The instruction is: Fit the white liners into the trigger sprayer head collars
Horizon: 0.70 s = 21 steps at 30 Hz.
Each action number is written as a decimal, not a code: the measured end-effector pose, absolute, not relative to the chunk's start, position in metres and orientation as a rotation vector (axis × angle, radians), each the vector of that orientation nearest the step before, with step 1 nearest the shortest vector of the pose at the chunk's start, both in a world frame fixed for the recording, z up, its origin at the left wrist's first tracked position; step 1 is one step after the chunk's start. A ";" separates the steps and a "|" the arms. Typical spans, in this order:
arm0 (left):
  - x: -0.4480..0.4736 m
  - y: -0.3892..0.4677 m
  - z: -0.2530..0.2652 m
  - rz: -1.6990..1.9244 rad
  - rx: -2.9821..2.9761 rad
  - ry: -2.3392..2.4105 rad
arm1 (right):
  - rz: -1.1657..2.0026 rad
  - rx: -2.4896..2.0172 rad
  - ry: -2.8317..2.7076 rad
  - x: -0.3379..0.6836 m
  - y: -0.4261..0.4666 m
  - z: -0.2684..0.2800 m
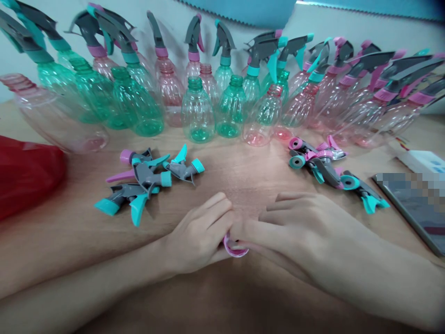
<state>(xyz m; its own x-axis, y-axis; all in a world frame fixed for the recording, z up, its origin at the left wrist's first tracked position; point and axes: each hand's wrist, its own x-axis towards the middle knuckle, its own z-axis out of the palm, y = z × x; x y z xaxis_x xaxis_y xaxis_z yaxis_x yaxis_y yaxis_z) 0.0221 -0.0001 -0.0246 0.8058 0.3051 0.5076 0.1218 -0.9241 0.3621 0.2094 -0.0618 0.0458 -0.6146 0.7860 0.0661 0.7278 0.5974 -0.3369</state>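
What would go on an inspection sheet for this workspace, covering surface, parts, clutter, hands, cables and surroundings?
Surface: brown wood-look table.
Parts: green and pink see-through bottles stand along the back, some fitted with spray heads, others open-necked; loose spray heads lie in a left pile and a right pile.
Clutter: red bag-like item at left; dark phone-like device at right, partly pixelated; white object beyond it.
Hands: left hand holds a pink-rimmed part, mostly hidden; right hand meets it, grip unclear.
Cables: thin coloured strands near the white object; possibly wire, too small to tell.
Surroundings: whitish wall; blue zigzag-edged sheet above.
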 end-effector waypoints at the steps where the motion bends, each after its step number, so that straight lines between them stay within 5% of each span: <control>1: 0.022 0.000 -0.025 0.821 2.671 0.334 | 0.314 -1.279 -2.618 0.208 -0.064 0.046; 21: 0.025 -0.004 -0.026 0.924 2.728 0.363 | 0.121 -1.517 -2.526 0.193 -0.083 0.050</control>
<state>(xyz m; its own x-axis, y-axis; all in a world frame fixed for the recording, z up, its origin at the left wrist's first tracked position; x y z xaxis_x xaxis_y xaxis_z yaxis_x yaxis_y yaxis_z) 0.0247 -0.0042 -0.0259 0.7694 0.3067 0.5603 0.1564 -0.9410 0.3002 0.1929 -0.0831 0.0503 -0.4571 0.8810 0.1219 0.8653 0.4722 -0.1680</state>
